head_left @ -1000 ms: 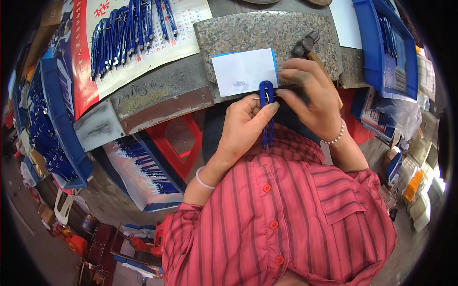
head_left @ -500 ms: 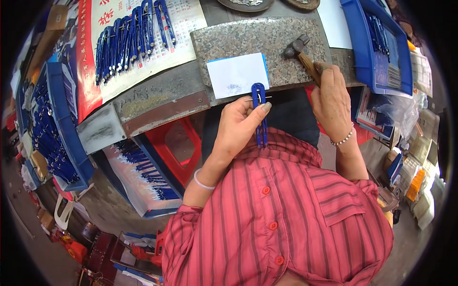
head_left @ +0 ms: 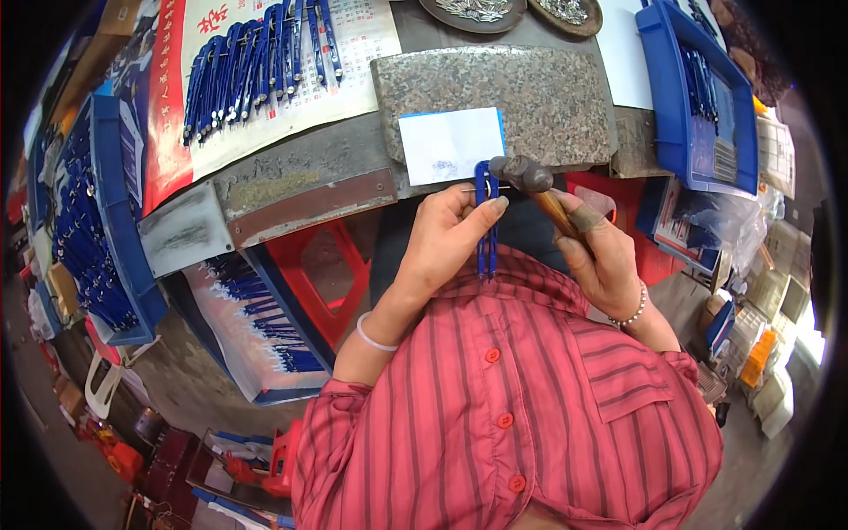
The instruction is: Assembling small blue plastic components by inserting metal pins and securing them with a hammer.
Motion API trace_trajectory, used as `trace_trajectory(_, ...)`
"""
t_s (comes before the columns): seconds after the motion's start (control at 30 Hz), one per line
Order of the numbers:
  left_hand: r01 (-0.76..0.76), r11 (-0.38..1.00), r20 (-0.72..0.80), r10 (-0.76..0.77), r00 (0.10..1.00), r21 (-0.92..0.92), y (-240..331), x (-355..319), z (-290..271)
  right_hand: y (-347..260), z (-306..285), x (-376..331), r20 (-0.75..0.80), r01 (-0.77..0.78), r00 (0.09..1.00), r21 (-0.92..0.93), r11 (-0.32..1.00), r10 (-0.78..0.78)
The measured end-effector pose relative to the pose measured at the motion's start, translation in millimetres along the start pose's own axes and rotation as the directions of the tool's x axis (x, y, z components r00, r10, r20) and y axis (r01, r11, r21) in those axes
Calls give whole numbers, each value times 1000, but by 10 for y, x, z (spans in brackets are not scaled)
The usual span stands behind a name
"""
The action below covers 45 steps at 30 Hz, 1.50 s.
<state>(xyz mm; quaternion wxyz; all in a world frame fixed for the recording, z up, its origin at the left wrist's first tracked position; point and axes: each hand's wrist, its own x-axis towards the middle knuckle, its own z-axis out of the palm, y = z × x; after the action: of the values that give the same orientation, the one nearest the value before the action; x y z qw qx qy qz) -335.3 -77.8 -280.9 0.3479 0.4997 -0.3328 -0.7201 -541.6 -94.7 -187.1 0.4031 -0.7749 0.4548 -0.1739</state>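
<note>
My left hand (head_left: 446, 237) pinches a narrow blue two-legged piece (head_left: 482, 177) between thumb and fingers. The piece hangs just off the near edge of the bench, rounded end up, and a thin metal pin sticks out sideways near its top. In my right hand (head_left: 601, 261) is a hammer (head_left: 527, 174) with a dark head and a wooden handle. Its head is right beside the top of the blue piece; whether they touch I cannot tell. A white card (head_left: 450, 140) with a blue edge lies on the speckled stone slab (head_left: 530, 84) behind the piece.
Rows of blue pieces (head_left: 252, 71) lie on a printed sheet at the back left. Two dishes of small metal parts (head_left: 474, 9) stand behind the slab. Blue bins flank me: one bin (head_left: 124, 203) left, another bin (head_left: 676, 88) right. A red stool (head_left: 327, 274) stands under the bench.
My right hand has brought the hammer from the right side of the slab leftward and nearer, to the blue piece. My left hand keeps its pinch. The whole view has shifted slightly.
</note>
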Motion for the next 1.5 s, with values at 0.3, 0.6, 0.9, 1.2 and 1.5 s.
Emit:
trace_trajectory(0.3,18,1000,-2,-18,1000,26,5,-1,-5,56,63,9,-68,45,996,-100,994,-52)
trace_trajectory(0.6,6,1000,-30,-6,1000,1,6,11,29,74,45,87,-57,94,993,-112,989,-101)
trace_trajectory(0.9,-34,999,-35,34,999,-17,37,-12,20,-29,-27,27,110,-118,984,-162,980,137)
trace_trajectory(1.2,-1,1000,-45,2,999,16,53,-25,27,96,50,87,-124,140,979,-152,979,-159)
trace_trajectory(1.5,0,1000,-33,0,999,-5,78,-4,26,223,158,101,35,18,999,-198,980,-12)
